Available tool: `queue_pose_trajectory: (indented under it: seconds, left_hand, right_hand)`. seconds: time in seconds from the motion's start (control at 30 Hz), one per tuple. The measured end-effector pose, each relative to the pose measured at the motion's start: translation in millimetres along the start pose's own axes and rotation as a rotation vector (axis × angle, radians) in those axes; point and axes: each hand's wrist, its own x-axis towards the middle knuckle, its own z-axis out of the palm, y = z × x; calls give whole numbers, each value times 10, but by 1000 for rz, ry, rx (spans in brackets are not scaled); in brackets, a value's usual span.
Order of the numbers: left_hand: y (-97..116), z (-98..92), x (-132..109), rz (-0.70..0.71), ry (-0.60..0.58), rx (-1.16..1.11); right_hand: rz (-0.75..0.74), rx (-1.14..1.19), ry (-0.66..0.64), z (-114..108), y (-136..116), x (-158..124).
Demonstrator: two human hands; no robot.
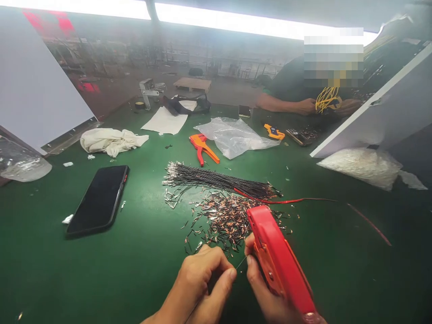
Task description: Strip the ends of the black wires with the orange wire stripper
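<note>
My left hand [205,281] is closed in a pinch on a thin dark wire [240,263] near the table's front edge. The wire's free end runs to the fingertips of my right hand [258,274]. That hand is wrapped round a red and orange wire stripper [278,252], whose head points away from me. Whether the wire touches the stripper's jaws is hidden. Just beyond lies a heap of cut black and copper wire scraps [229,220]. Behind it rests a bundle of black wires [219,180] with metal ends at the left.
At the left lies a black phone [97,200] near a white cloth [113,140]. Farther back are an orange-red hand tool [203,148], a clear plastic bag [236,136] and a yellow-orange tool [274,132]. Across the table a person's hands [308,106] hold yellow wires [326,99].
</note>
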Motion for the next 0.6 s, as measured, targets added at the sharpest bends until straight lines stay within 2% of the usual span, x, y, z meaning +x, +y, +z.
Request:
queue_pose_trajectory:
  seconds: [0.13, 0.33, 0.47, 0.6]
  left_hand:
    - [-20, 39, -19, -30, 19, 34]
    - [108, -90, 1, -115, 65, 87]
    - [93, -166, 76, -228, 116, 60]
    - [23, -177, 111, -188, 140, 80]
  right_hand:
    - [29, -31, 82, 64, 44, -7]
    - [284, -176, 272, -36, 254, 74]
    - [298, -118, 240, -93, 249, 149]
    - [299, -16, 187, -107, 241, 140]
